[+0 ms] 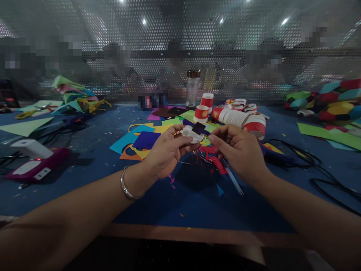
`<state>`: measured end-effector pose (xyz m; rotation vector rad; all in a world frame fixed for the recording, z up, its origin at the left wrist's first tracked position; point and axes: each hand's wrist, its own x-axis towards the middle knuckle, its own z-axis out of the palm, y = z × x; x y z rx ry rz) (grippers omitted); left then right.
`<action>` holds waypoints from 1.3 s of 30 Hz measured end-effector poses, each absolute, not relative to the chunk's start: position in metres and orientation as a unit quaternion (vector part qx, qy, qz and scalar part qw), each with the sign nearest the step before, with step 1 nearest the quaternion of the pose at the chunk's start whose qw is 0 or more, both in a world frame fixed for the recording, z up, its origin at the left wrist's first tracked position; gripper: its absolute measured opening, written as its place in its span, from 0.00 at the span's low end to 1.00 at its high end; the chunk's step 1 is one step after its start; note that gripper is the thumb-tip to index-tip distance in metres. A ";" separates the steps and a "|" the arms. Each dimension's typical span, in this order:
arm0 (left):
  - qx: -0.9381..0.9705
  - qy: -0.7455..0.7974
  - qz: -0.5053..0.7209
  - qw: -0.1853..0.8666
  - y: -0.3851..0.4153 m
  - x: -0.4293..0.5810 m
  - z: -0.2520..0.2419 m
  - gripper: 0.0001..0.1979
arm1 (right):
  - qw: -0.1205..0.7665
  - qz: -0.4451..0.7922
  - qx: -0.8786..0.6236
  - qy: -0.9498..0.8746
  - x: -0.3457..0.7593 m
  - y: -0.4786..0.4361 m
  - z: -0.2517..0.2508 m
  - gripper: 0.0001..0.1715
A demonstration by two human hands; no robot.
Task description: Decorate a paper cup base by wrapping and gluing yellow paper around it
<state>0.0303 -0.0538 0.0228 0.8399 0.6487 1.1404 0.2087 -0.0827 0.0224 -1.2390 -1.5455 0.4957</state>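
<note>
My left hand, a silver bangle at its wrist, is closed on a small white cup-like piece above the middle of the table. Bits of black paper lie against that piece on its upper right side. With thumb and fingertips pinched, my right hand grips the end of a dark purple paper strip that reaches toward the white piece. Whether the strip is fixed to it I cannot tell. Red paper scraps and a clear pen lie below my hands.
Coloured paper sheets lie behind my left hand. Red-and-white paper cups, a stack of cups and a glass bottle stand or lie farther back. A purple power strip is at left, black cables at right.
</note>
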 end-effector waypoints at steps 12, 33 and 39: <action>0.397 0.278 0.522 0.702 -0.054 0.030 0.018 0.16 | 0.493 0.424 -0.531 -0.543 0.202 -0.083 0.023 0.19; 0.415 0.311 0.502 0.692 -0.051 0.028 0.015 0.11 | 0.404 0.519 -0.533 -0.532 0.202 -0.083 0.024 0.15; 0.400 0.319 0.489 0.707 -0.053 0.029 0.020 0.09 | 0.399 0.538 -0.527 -0.523 0.204 -0.082 0.024 0.16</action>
